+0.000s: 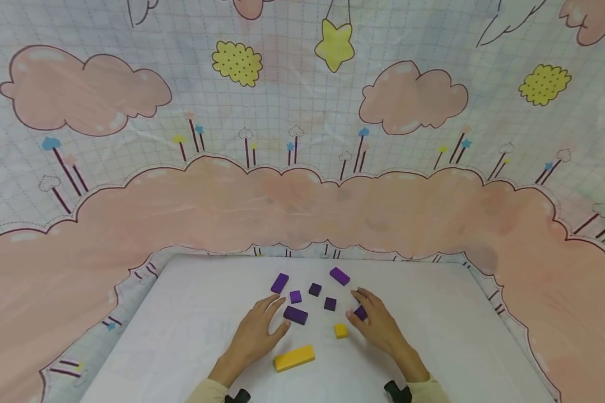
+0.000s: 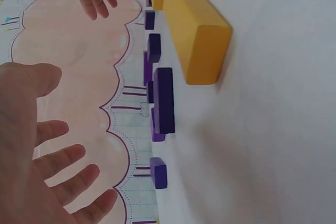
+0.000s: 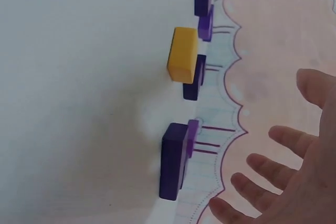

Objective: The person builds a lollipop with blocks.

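My left hand (image 1: 254, 331) hovers left of the blocks in the head view, its fingers spread and holding nothing. Closest to it are a dark purple block (image 1: 296, 315) and a tilted purple block (image 1: 279, 283). On the other side my right hand (image 1: 380, 324) is spread over a purple block (image 1: 360, 313), which it partly hides; the right wrist view shows nothing in its fingers. A small yellow cube (image 1: 340, 331) lies just left of the right hand. Nearer the front is a long yellow block (image 1: 294, 358), seen large in the left wrist view.
Between the hands lie a small purple cube (image 1: 295, 296) and two dark cubes, one farther back (image 1: 315, 289) and one closer (image 1: 330, 304). Another purple block (image 1: 340, 276) is at the back. The white table (image 1: 181, 313) ends before a cloud-patterned cloth (image 1: 302, 207).
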